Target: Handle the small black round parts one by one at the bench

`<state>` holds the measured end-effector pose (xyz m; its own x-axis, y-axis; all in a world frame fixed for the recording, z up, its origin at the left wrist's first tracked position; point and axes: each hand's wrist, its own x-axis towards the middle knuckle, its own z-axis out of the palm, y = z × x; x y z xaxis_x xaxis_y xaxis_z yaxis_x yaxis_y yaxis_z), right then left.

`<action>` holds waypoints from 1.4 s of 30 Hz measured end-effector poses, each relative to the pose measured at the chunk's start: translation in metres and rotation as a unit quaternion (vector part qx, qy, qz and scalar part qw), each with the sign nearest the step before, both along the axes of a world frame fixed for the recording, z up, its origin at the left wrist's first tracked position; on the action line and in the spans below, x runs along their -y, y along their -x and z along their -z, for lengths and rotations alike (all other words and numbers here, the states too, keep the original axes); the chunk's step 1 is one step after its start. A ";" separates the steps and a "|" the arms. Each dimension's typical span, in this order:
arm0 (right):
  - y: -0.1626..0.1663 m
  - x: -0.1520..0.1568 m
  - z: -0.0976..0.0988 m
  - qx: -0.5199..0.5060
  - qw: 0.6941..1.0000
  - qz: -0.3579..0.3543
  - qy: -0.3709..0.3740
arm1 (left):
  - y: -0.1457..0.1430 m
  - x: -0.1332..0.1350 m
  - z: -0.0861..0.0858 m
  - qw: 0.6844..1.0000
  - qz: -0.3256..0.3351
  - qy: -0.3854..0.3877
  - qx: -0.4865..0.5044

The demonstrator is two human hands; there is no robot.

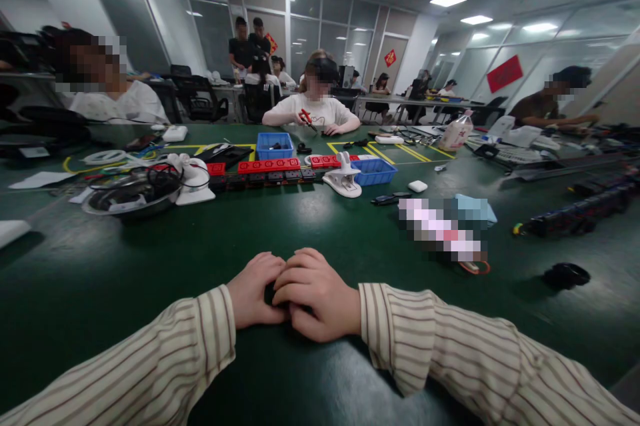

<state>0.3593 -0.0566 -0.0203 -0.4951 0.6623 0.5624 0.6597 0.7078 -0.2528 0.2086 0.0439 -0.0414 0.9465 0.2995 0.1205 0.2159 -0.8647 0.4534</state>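
My left hand (pixel 255 291) and my right hand (pixel 319 295) meet just above the green table (pixel 310 233), near its front edge. The right fingers curl over the fingertips of the left, and both hands are closed. Between them shows a small dark gap; whatever they hold, if anything, is hidden by the fingers. Striped sleeves cover both forearms. Farther off, beyond the hands, stand a white clip base (pixel 343 179) and a row of black and red socket-like modules (pixel 270 173).
A metal bowl (pixel 133 199) with cables stands at the left. Blue bins (pixel 374 171) sit mid-table. A white case (pixel 417 186), a black round part (pixel 567 275) and a long black strip of modules (pixel 575 209) lie to the right. Across the table a person holds red-handled pliers (pixel 306 119).
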 end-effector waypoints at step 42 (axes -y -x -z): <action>0.000 0.004 -0.001 0.054 0.998 -0.041 0.002 | 0.001 0.008 0.000 0.999 0.004 -0.034 0.015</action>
